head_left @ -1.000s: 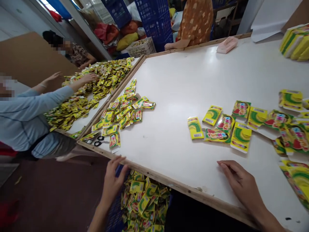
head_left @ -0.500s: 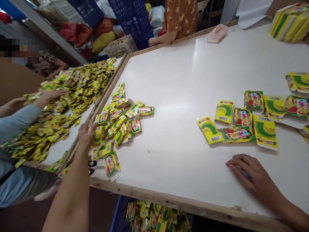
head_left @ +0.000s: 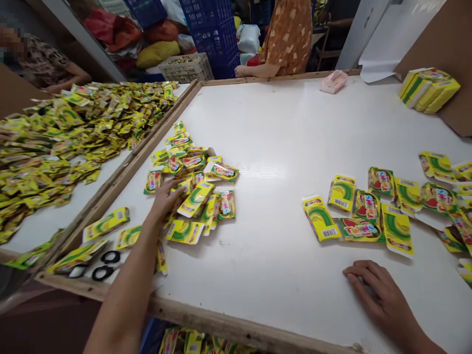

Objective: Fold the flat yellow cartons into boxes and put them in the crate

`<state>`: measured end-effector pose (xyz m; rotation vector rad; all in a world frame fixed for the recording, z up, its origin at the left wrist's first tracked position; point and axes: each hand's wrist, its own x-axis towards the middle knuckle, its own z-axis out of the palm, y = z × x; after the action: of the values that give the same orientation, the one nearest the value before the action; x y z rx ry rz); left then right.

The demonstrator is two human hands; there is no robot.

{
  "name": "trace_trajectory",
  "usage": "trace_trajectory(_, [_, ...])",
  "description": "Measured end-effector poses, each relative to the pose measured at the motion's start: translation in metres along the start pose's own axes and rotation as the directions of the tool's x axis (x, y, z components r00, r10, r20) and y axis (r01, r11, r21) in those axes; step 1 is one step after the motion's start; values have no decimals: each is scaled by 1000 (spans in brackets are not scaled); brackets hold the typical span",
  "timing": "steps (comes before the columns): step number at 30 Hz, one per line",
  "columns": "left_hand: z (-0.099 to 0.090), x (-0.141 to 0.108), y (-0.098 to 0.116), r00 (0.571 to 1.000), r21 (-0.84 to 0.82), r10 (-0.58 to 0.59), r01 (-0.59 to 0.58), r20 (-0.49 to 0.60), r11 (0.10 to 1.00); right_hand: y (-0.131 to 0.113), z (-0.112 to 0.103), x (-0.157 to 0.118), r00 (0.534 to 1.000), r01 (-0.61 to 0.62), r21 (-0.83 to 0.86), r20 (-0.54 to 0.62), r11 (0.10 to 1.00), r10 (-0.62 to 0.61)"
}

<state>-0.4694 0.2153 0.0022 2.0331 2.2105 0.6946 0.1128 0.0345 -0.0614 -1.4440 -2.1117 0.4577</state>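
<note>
My left hand (head_left: 165,199) reaches into a loose heap of small yellow and green candy boxes (head_left: 197,196), its fingers spread and touching the boxes. Several more boxes lie beside my left forearm, near a pair of scissors (head_left: 105,265) with black handles, partly covered. My right hand (head_left: 378,290) rests on the white tabletop (head_left: 273,246), its fingers loosely bent and nothing visible in them. Just beyond it lies a second group of boxes (head_left: 359,228), some showing green curves and barcodes, others a printed logo.
A wooden rim (head_left: 206,317) edges the table. Left of the divider lies a big mound of packets (head_left: 92,128). A stack of boxes (head_left: 429,91) and a pink packet (head_left: 334,81) sit at the back. Below the edge stands a blue crate (head_left: 151,334). A person in orange (head_left: 287,39) leans there.
My left hand has moved right from the wooden divider into the heap, and several boxes there have shifted and spread. The view has turned slightly. My right hand stays put on the table.
</note>
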Motion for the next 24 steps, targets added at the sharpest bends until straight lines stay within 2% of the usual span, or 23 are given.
trace_trajectory(2, [12, -6, 32, 993, -86, 84, -76, 85, 993, -3, -1, 3, 1000, -7, 18, -3, 1000, 7])
trace_trajectory(4, [27, -15, 73, 975, -196, 163, -132, 151, 972, -7, -1, 7, 1000, -30, 42, -6, 999, 30])
trace_trajectory(9, [74, -52, 207, 925, -334, 309, -227, 220, 915, -14, -1, 13, 994, -107, 160, -13, 981, 110])
trace_trajectory(11, [88, -71, 260, 867, -362, 405, -291, 292, 885, -10, -4, 13, 974, -191, 220, -81, 956, 214])
trace_trajectory(12, [92, -78, 283, 833, -380, 450, -322, 323, 867, -6, -7, 13, 945, -256, 239, -142, 937, 295])
trace_trajectory(13, [94, -82, 301, 792, -397, 502, -361, 346, 844, -1, -10, 14, 896, -333, 251, -217, 909, 388])
trace_trajectory(15, [93, -79, 324, 728, -408, 592, -452, 345, 794, 10, -17, 17, 749, -493, 269, -353, 827, 561])
trace_trajectory(16, [91, -70, 326, 713, -391, 622, -498, 323, 774, 15, -19, 19, 678, -553, 283, -394, 784, 620])
trace_trajectory(17, [88, -55, 323, 717, -356, 634, -535, 287, 766, 19, -21, 22, 637, -583, 298, -411, 756, 653])
trace_trajectory(18, [85, -35, 314, 744, -301, 623, -553, 240, 777, 23, -22, 25, 629, -588, 310, -406, 748, 663])
trace_trajectory(19, [82, -11, 299, 784, -235, 592, -549, 189, 802, 25, -23, 28, 645, -576, 318, -390, 753, 657])
trace_trajectory(21, [73, 43, 260, 894, -78, 445, -441, 55, 894, 26, -21, 32, 691, -539, 327, -355, 776, 629])
trace_trajectory(23, [61, 92, 214, 969, 69, 245, -242, -33, 968, 25, -17, 35, 704, -524, 333, -348, 784, 619])
trace_trajectory(24, [54, 110, 191, 989, 130, 132, -123, -63, 984, 24, -15, 36, 703, -525, 333, -350, 783, 619])
